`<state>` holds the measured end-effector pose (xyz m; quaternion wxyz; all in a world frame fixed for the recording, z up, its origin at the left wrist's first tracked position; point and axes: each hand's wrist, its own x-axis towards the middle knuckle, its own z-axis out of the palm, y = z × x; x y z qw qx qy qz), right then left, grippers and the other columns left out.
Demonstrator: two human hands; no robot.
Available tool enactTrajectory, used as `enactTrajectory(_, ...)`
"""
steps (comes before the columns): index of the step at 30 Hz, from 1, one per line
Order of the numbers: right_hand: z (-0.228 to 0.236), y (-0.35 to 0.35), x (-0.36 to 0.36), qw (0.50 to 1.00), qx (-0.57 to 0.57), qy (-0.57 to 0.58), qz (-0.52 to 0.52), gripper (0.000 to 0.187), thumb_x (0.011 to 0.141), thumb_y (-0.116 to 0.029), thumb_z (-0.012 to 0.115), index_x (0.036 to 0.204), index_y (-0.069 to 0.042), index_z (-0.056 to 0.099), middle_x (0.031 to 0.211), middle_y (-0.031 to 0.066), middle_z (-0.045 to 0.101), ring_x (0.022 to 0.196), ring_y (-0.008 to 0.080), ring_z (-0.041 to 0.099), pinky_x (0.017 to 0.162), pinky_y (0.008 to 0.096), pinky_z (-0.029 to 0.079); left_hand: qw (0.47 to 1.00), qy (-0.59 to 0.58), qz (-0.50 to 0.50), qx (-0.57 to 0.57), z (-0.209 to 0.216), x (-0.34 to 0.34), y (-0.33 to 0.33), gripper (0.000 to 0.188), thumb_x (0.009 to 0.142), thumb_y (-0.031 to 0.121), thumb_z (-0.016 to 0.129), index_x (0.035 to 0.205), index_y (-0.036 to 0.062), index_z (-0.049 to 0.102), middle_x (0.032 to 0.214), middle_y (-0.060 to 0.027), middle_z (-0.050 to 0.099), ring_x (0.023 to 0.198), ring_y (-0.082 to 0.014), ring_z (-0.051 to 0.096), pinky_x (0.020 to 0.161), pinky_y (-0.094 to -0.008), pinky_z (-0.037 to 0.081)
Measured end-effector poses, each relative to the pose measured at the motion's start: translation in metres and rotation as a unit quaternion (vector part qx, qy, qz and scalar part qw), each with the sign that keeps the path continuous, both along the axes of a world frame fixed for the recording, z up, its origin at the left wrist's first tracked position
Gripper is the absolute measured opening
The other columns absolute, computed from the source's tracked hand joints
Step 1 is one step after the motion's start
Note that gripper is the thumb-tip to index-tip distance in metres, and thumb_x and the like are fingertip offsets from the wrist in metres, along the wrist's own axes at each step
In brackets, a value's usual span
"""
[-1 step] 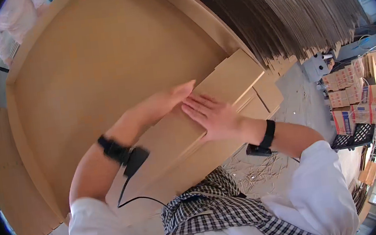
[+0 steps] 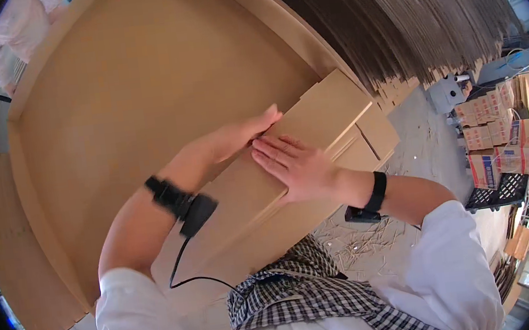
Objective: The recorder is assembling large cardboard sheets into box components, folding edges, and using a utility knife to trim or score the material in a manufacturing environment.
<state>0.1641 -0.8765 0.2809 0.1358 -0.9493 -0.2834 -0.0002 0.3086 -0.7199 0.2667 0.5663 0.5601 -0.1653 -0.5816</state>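
Both hands are down on the stack of folded cardboard flats (image 2: pixel 314 140) in the middle of the frame. The right hand (image 2: pixel 297 168) lies flat, palm down, fingers spread and pointing toward the upper left, pressing the top sheet with nothing clasped in it. The left hand (image 2: pixel 241 135) comes in from the left, fingers straight and together, laid along the upper edge of the same top sheet; it grips nothing either, though its thumb is hidden. The fingertips of the two hands almost meet at centre frame. A black wristband (image 2: pixel 166 192) with a cabled device sits on the left wrist, another black band (image 2: pixel 375 195) on the right. Behind the stack, a large cardboard sheet (image 2: pixel 140 101) fills the upper left. At the upper right runs a tall dense pile of flat cardboard (image 2: pixel 404 12), edges on show. Printed cartons (image 2: pixel 503 138) stand at the right edge, and paper scraps (image 2: pixel 364 241) litter the floor below the stack.
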Motion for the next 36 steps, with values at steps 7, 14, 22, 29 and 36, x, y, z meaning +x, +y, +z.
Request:
enactTrajectory(7,0.010,0.025,0.011,0.998,-0.030,0.037,0.036,0.091,0.065,-0.055,0.073,0.129,0.005,0.049,0.130,0.0202,0.054,0.117,0.0303,0.056,0.101,0.0418,0.042,0.926,0.314,-0.096,0.188,-0.016,-0.007,-0.026,0.066,0.094,0.059,0.044,0.126,0.0018,0.054,0.123,-0.0165,0.058,0.113,-0.0243,0.056,0.096,-0.0363,0.045)
enactTrajectory(14,0.051,0.032,0.045,0.914,-0.053,0.376,0.141,0.059,0.080,-0.058,0.059,0.077,0.001,0.070,0.076,0.0184,0.067,0.074,0.0371,0.066,0.071,0.0455,0.052,0.842,-0.485,-0.099,0.214,0.036,-0.116,0.113,0.055,0.084,0.044,0.058,0.119,0.0012,0.058,0.115,-0.0205,0.061,0.106,-0.0379,0.058,0.091,-0.0446,0.047)
enactTrajectory(22,0.049,-0.043,0.068,0.909,-0.176,0.373,0.057,0.056,0.064,-0.027,0.072,0.114,-0.004,0.061,0.116,0.0157,0.056,0.111,0.0330,0.054,0.092,0.0415,0.045,0.933,-0.202,-0.210,0.213,0.052,-0.107,0.142,0.065,0.064,0.013,0.057,0.128,-0.0021,0.052,0.118,-0.0257,0.056,0.112,-0.0410,0.052,0.099,-0.0438,0.042)
enactTrajectory(29,0.039,-0.059,0.095,0.819,-0.158,0.529,0.156,0.057,0.066,-0.028,0.070,0.113,0.001,0.060,0.113,0.0148,0.056,0.109,0.0328,0.055,0.092,0.0425,0.047,0.920,-0.216,-0.108,0.308,0.066,-0.131,0.151,0.059,0.069,0.011,0.059,0.127,0.0004,0.053,0.124,-0.0215,0.055,0.115,-0.0388,0.052,0.099,-0.0427,0.043)
enactTrajectory(36,0.050,-0.082,0.064,0.887,-0.129,0.439,0.056,0.056,0.064,-0.023,0.072,0.114,-0.002,0.061,0.114,0.0158,0.058,0.109,0.0319,0.056,0.094,0.0398,0.047,0.894,-0.241,-0.112,0.360,0.073,-0.162,0.210,0.059,0.069,0.012,0.064,0.127,0.0063,0.055,0.129,-0.0169,0.053,0.116,-0.0355,0.053,0.097,-0.0425,0.045)
